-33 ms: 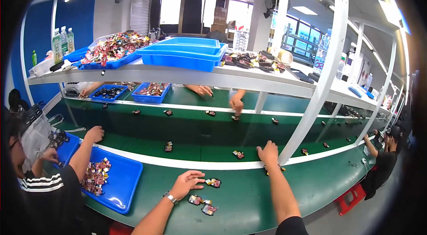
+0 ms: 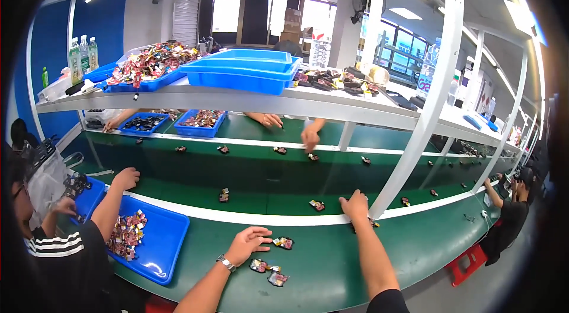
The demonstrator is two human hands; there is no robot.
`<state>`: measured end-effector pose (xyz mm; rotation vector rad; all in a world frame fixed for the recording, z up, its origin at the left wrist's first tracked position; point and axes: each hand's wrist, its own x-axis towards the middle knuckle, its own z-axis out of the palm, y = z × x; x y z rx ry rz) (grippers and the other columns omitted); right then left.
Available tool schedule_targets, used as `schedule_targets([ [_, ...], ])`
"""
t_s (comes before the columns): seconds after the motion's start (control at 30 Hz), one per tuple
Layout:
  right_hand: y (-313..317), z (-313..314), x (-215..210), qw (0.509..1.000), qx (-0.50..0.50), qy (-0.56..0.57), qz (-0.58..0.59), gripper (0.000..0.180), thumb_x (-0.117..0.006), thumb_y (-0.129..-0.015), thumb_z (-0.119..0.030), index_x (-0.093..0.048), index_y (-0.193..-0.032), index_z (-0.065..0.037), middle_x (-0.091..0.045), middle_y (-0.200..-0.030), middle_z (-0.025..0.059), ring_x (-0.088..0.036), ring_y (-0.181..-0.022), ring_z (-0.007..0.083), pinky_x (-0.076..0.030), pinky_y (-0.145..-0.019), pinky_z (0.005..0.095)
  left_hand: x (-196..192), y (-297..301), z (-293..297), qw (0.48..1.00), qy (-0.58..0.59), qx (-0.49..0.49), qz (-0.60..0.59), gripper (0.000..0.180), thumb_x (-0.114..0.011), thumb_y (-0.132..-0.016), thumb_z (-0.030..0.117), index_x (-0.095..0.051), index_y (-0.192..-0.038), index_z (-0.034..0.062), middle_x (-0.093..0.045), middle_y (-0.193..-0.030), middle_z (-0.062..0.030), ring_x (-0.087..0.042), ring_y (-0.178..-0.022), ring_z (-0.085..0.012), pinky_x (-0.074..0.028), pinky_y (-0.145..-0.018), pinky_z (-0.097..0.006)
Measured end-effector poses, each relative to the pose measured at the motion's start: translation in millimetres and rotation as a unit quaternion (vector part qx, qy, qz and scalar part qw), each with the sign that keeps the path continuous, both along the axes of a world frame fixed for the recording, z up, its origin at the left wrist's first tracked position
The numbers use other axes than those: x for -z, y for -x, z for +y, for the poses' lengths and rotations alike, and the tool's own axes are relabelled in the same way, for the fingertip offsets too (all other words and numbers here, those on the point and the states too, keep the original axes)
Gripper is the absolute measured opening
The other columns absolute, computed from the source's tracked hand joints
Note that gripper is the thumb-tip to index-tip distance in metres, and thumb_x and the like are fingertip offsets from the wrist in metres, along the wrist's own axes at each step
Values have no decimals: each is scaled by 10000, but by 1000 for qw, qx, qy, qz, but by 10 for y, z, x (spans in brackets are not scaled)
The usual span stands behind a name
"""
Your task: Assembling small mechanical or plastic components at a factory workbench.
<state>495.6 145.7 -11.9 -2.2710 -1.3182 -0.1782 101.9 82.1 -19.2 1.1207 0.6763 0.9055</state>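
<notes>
My left hand (image 2: 246, 243), with a watch on the wrist, hovers palm down over the green bench (image 2: 332, 265), fingers spread and holding nothing. Small wrapped packets lie beside it: one (image 2: 283, 242) at its fingertips, two more (image 2: 259, 265) (image 2: 277, 279) just below. My right hand (image 2: 355, 205) reaches forward to the white strip (image 2: 237, 217) at the edge of the conveyor belt (image 2: 261, 185). Its fingers are curled downward; what is under them is hidden. A small dark item (image 2: 372, 224) lies just by that wrist.
A blue tray (image 2: 160, 248) of packets sits at lower left, beside a person in a striped sleeve (image 2: 59, 248). Other workers' hands (image 2: 310, 137) reach in across the belt. A slanted white post (image 2: 415, 135) rises right of my right hand. Blue bins (image 2: 243, 76) fill the shelf above.
</notes>
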Motion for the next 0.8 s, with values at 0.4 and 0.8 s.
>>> schedule_targets([
  [0.4,735,-592,-189,905,-225,-360,-7,560,-741,-690,-27,-501,-1195,10,-578,-1068,176,-536,-967,363,-458,-858,430,71,-49,14,1000,-2,5,-9,246,-494,-951,9,-508,-1190,-45,-586,-1209,-217,-619,-1092,-305,-562,-890,-407],
  [0.8,861,-562,-119,897,-248,-366,-1,544,-748,-685,-19,-503,-1170,7,-591,-1029,162,-554,-933,345,-480,-812,409,90,-34,25,1000,-17,3,11,234,-493,-948,5,-521,-1175,-46,-608,-1170,-211,-639,-1044,-285,-569,-864,-380],
])
